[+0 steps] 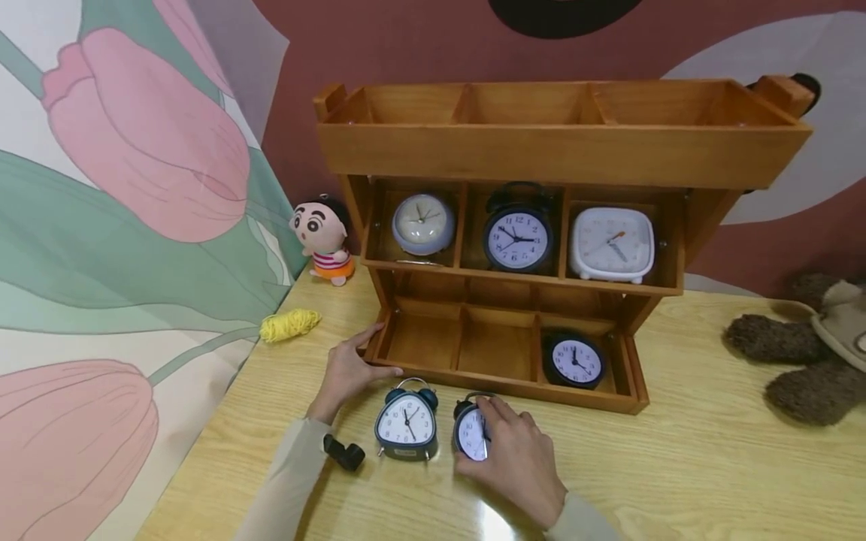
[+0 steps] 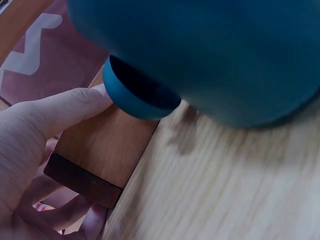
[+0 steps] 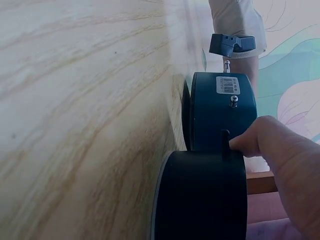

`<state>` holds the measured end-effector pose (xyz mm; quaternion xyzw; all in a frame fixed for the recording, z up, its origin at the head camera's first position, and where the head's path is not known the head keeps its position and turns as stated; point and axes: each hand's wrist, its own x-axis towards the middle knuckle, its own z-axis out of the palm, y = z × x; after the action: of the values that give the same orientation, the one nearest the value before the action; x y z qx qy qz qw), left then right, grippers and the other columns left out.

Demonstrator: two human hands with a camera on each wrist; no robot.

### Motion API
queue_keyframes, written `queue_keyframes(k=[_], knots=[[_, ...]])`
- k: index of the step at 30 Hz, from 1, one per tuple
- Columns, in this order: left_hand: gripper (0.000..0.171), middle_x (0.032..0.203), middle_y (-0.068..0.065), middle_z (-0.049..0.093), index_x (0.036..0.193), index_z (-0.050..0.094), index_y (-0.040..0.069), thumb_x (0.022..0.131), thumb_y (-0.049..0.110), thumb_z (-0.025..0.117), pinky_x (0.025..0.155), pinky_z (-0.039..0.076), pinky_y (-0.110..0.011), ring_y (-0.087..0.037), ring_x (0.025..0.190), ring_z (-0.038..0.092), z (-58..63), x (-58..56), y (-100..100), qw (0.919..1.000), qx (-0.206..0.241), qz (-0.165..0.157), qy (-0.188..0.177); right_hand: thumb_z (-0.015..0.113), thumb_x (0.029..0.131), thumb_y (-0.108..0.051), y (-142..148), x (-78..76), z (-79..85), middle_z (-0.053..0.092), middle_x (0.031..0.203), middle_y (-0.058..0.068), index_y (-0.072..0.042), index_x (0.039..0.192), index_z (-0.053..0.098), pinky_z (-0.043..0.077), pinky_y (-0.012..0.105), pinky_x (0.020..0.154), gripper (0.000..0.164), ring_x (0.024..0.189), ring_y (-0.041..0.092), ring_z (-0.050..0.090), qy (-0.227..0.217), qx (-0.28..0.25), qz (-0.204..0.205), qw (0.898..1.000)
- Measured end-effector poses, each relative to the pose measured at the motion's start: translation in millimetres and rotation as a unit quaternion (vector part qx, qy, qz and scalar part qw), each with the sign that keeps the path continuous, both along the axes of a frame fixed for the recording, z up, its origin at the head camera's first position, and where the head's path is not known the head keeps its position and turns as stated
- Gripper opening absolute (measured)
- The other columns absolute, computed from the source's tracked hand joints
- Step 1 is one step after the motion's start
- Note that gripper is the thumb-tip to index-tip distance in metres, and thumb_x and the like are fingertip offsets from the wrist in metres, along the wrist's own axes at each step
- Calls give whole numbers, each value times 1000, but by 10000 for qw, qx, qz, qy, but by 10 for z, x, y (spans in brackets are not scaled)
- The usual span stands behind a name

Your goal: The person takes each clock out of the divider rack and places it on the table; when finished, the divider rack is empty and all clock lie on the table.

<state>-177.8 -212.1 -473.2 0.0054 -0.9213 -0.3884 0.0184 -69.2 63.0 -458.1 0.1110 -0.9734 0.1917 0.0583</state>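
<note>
My left hand (image 1: 346, 376) grips the lower left corner of a wooden three-tier shelf (image 1: 561, 158). In the left wrist view its thumb lies along the wooden board (image 2: 107, 145), the other fingers curled round the far side. My right hand (image 1: 517, 454) holds a round black alarm clock (image 1: 470, 433) from its right side, covering part of the white dial. The right wrist view shows the thumb on the edge of its dark casing (image 3: 200, 195). Between the hands, a teal rounded-triangle twin-bell alarm clock (image 1: 407, 422) stands on the table in front of the shelf.
A lilac clock (image 1: 423, 224), a black alarm clock (image 1: 518, 238) and a white square clock (image 1: 612, 244) fill the middle tier. Another black clock (image 1: 574, 361) sits in the bottom right compartment. Yellow yarn (image 1: 289, 325) and a doll (image 1: 322, 240) are left, a brown plush (image 1: 805, 368) right.
</note>
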Motion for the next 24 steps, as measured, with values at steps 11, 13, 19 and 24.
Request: queue_keyframes(k=[11,13,19,24], knots=[[92,142,-16,52,138,54,18,58,43,92,104,43,-51,-35,129,51,13,7,-1,9999,-61,-39,-89,86,62,-47,343,31,245,65,117,7,-13,123,65,55,47,80,73,101,27,62,-28,-734,89,9973],[92,142,-16,52,138,55,18,58,44,92,104,43,-51,-35,129,51,14,10,-4,9999,-88,-50,-72,88,62,-36,484,21,273,62,113,6,-11,121,65,55,45,81,68,99,24,62,546,-1039,298,9926],[90,141,-16,53,137,55,18,58,41,92,104,43,-52,-36,128,52,19,8,2,9999,-71,-94,-10,89,60,-17,988,-164,309,58,121,13,-8,124,63,54,45,81,70,106,28,60,1648,-1337,589,9754],[89,139,-17,55,137,56,17,58,40,92,101,45,-51,-37,125,55,12,6,7,9998,-171,-86,91,87,64,-13,1315,-459,303,52,125,21,-3,129,57,52,50,77,72,103,33,57,1551,-1065,493,9809]])
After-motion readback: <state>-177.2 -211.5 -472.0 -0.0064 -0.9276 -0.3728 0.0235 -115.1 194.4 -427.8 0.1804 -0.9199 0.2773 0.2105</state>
